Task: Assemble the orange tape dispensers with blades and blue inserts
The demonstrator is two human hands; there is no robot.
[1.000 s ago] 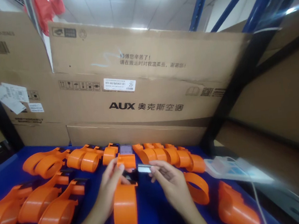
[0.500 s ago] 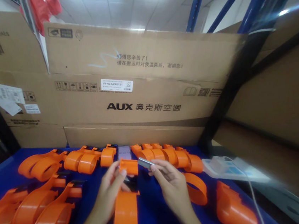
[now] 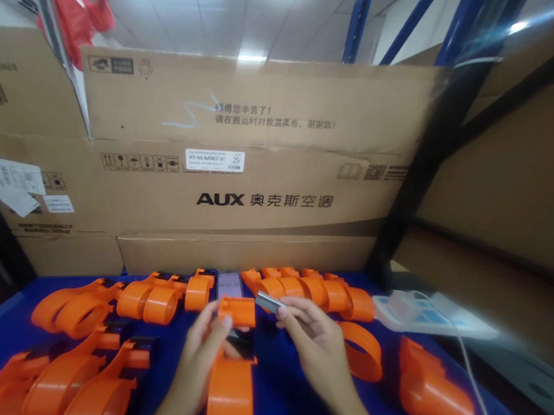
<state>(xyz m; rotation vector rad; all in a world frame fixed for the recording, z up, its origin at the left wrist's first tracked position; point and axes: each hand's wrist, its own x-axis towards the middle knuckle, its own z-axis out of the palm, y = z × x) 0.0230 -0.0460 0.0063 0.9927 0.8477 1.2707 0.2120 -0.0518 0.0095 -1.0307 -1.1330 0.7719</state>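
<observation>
My left hand (image 3: 206,340) is closed on an orange plastic part (image 3: 240,312), with the thumb on its near side. Below those fingers a black piece (image 3: 242,346) shows, then a wide orange band (image 3: 231,404); whether they join the held part I cannot tell. Between the thumb and fingers of my right hand (image 3: 317,335) is a short, silvery-grey metal piece (image 3: 268,302). Its far end points at the right end of the orange part, with a very small gap or light contact between them.
Orange looped parts with black ends (image 3: 92,398) lie in rows on the blue surface (image 3: 177,389) to the left. More orange loops (image 3: 335,294) stand at back right. A phone (image 3: 229,286) rests against the cardboard (image 3: 280,233). A white cable (image 3: 462,346) runs along the right.
Both hands hold nearly the same pose. The whole view has shifted very slightly, and the orange part and metal piece stay end to end.
</observation>
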